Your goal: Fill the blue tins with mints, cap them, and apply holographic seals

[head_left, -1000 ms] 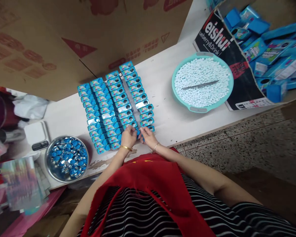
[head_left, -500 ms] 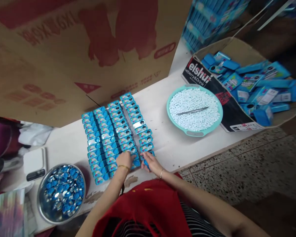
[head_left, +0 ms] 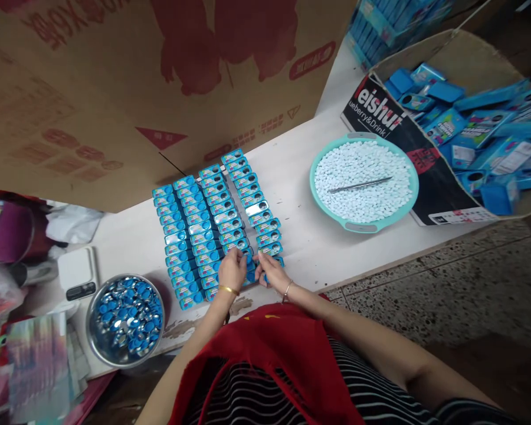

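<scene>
Rows of small blue tins (head_left: 200, 229) stand on the white table in four columns. In the left two columns, round blue caps fill the openings; further right, many tins show dark round openings, some with white pellets inside. My left hand (head_left: 232, 270) is closed at the near part of the third column, fingertips pinched over a tin, covering what they grip. Close beside it, my right hand (head_left: 271, 271) has curled fingers at the near end of the fourth column. Whatever lies inside its fingers is hidden.
A steel bowl (head_left: 91, 339) of blue-and-silver caps stands left, near a white scale (head_left: 77, 268). To the right are a turquoise basin (head_left: 360, 226) of white pellets with metal tweezers (head_left: 360, 185) and a carton (head_left: 376, 115) of blue packs. A large cardboard box (head_left: 115, 118) stands behind.
The view has shifted, so the bowl and basin appear further right and higher. Both hands stay at the near tins; my left fingers have drawn into a pinch, and my right fingers remain curled.
</scene>
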Motion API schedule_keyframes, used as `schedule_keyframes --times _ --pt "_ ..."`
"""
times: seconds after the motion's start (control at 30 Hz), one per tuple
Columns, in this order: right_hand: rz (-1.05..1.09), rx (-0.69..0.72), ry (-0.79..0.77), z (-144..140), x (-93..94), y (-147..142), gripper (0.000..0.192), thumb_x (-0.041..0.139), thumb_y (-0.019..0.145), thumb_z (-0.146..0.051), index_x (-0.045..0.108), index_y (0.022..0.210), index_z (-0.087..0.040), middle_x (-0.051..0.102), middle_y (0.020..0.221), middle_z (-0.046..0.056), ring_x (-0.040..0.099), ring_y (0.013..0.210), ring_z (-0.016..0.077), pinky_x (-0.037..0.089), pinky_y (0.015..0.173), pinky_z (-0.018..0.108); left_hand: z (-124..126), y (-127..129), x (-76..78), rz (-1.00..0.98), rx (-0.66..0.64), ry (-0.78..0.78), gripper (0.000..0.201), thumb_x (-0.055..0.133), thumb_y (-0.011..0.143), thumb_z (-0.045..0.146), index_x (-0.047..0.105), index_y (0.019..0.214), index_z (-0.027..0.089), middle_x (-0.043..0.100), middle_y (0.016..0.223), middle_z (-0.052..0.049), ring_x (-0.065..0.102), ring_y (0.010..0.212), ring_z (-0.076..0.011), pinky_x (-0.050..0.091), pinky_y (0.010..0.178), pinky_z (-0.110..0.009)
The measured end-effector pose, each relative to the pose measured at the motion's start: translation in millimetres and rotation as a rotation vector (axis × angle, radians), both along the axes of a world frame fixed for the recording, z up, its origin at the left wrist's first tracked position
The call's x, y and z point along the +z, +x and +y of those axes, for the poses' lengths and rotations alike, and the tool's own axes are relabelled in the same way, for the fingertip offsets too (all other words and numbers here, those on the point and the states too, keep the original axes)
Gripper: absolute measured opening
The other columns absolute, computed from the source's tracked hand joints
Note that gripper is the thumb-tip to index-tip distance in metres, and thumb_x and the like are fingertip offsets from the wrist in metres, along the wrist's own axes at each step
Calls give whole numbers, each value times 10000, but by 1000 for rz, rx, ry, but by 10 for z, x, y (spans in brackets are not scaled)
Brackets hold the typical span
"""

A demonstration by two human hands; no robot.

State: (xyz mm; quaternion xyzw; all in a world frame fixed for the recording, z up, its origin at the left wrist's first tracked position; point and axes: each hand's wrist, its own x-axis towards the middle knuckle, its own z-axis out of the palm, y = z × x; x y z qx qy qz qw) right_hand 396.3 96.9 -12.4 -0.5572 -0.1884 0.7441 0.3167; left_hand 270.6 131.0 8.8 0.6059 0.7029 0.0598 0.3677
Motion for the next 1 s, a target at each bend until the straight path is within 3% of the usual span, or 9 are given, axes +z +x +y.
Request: schedule_keyframes --times 0.2,0.37,0.47,0.57,0.73,0.87,0.93,1.0 --pt "-1 -36 -43 15 -7 104 631 448 749 -792 516 930 -191 502 459 -79 372 285 77 172 304 178 298 1 -55 392 -180 -165 158 564 850 365 598 821 213 683 851 -87 646 851 -253 398 665 -301" --pt "-22 -37 -47 51 33 69 651 388 758 -822 508 894 -197 506 478 -71 394 294 77 205 310 190 363 0 -114 503 -280 -253 347 508 869 514 672 840 210 701 898 -142 662 896 -298 430 678 -330" --pt "-57 -19 -38 102 71 47 674 339 758 -842 510 881 -202 496 484 -69 394 293 77 216 306 197 365 -18 -109 508 -286 -249 334 523 868 496 681 836 203 696 885 -144 661 894 -295 431 693 -332" --pt "-118 -12 -40 147 92 23 670 307 768 -846 505 878 -215 476 495 -72 385 288 82 231 301 212 298 -33 -45 353 -226 -167 253 555 862 424 661 803 201 667 790 -96 644 814 -248 423 684 -308" --pt "-233 -49 14 153 37 -55 603 299 809 -812 496 838 -243 460 569 -43 441 407 123 338 364 254 -90 39 94 -275 -211 22 72 606 771 253 626 821 206 582 767 -11 548 744 -149 438 703 -252" --pt "-370 -23 148 81 -5 -66 534 259 897 -710 507 819 -244 502 678 5 515 621 170 482 591 307 -336 91 98 -350 -68 41 51 561 727 200 538 682 193 534 752 -7 513 737 -139 437 712 -257" --pt "-487 84 265 71 0 -6 494 272 933 -639 550 940 -231 564 768 40 558 737 201 501 712 348 -302 31 54 -373 50 -13 87 556 750 259 515 702 199 529 725 6 511 695 -130 437 689 -254" --pt "-706 233 450 114 5 78 468 341 945 -561 554 1146 -195 621 1008 112 570 980 255 461 890 412 -167 -88 -8 -372 193 -68 140 556 765 324 488 727 208 505 662 26 502 627 -123 429 632 -247"
